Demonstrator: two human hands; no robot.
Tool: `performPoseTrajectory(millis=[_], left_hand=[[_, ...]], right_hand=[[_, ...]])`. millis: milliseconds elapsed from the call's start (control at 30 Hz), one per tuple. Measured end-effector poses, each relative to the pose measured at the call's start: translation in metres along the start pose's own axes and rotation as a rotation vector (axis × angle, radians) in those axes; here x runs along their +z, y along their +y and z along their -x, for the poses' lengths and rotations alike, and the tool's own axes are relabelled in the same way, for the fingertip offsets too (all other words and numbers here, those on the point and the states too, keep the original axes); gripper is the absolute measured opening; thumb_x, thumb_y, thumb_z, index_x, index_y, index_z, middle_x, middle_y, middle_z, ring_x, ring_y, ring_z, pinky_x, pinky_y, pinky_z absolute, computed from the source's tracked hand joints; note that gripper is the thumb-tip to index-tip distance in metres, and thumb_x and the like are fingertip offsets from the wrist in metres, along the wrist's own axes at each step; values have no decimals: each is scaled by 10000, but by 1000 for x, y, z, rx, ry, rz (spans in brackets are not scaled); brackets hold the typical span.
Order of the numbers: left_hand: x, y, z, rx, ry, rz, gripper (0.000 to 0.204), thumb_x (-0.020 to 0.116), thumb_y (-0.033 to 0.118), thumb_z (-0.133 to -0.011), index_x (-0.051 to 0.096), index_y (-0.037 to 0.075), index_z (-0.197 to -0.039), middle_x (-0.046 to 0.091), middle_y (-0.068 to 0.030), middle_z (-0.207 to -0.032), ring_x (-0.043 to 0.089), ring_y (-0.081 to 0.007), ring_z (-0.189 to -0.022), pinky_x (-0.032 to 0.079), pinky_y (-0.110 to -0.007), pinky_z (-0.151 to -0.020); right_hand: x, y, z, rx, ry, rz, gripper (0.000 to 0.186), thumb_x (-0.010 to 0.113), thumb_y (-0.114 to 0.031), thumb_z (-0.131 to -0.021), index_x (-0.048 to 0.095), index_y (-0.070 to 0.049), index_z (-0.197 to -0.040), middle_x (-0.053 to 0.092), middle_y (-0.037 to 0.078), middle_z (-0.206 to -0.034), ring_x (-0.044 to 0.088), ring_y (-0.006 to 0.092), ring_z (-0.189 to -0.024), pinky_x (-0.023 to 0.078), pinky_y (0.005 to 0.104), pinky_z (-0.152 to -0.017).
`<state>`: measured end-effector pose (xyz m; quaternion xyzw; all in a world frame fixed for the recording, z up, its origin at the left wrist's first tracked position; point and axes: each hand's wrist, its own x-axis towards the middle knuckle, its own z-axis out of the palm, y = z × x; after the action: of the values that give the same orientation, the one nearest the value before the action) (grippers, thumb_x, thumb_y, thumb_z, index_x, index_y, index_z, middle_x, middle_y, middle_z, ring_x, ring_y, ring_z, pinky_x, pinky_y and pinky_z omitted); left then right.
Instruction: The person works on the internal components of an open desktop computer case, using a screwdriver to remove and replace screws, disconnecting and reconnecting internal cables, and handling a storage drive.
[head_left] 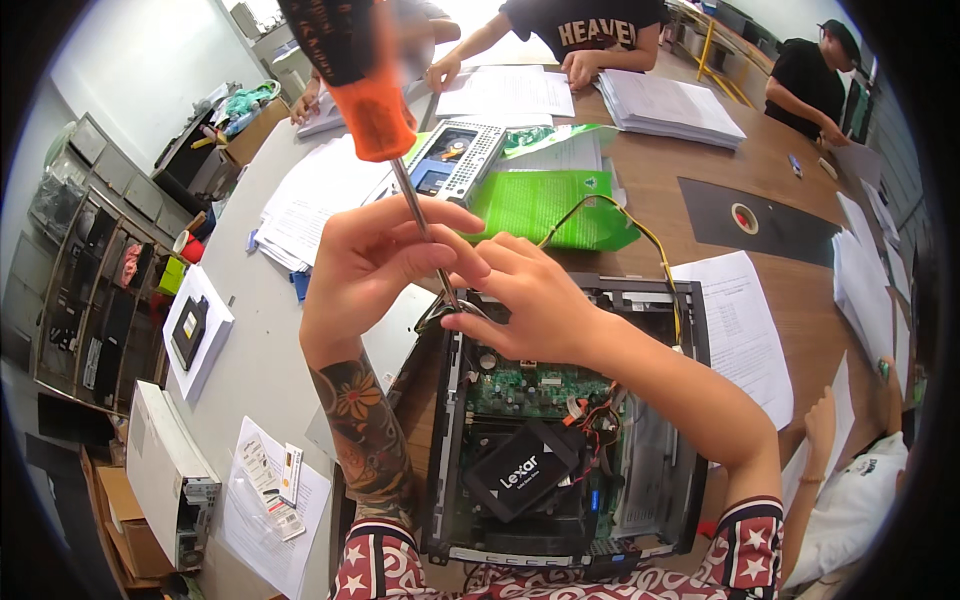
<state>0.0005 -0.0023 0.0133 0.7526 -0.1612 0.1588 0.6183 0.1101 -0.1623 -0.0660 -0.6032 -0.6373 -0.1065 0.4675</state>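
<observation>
While the computer case (434, 500) lies open, likely for reach from above, a black drive (522, 472) rests over its near half. By the case's far left corner, the left hand (358, 262) closes thumb and fingers on the shaft of an orange-handled screwdriver (375, 125), handle up, probably to steady it. The right hand (535, 302) bends in at the tip, perhaps as a guide; whether its fingertips pinch anything, I cannot tell. Beyond lie a green bag (560, 208) and a paper stack (672, 108), seemingly leaving working room.
</observation>
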Motion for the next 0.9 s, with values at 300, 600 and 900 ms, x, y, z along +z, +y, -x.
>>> performPoseTrajectory(millis=[300, 600, 900], left_hand=[[0, -1, -1, -26, 22, 24, 309, 720, -3, -871, 631, -87, -1155, 717, -125, -831, 697, -156, -810, 563, -262, -719], [-3, 2, 3, -33, -43, -20, 311, 579, 21, -958, 583, -94, -1247, 715, -136, -935, 698, -186, -902, 564, -300, -797], [-7, 7, 7, -73, 80, 15, 164, 739, -117, -767, 667, -87, -911, 706, -148, -863, 726, -225, -837, 593, -299, -744]], right_hand=[[-8, -5, 0, 56, -83, 62, 226, 794, -292, -794, 694, -94, -836, 591, 34, -813, 582, 231, -829, 480, 376, -787], [-3, -1, 5, -7, -45, 23, 163, 738, -206, -834, 659, -68, -801, 593, 52, -795, 594, 253, -817, 492, 392, -735], [-71, -4, -2, 520, -550, 265, 132, 660, -170, -743, 662, -39, -759, 677, 129, -749, 670, 323, -727, 527, 411, -673]])
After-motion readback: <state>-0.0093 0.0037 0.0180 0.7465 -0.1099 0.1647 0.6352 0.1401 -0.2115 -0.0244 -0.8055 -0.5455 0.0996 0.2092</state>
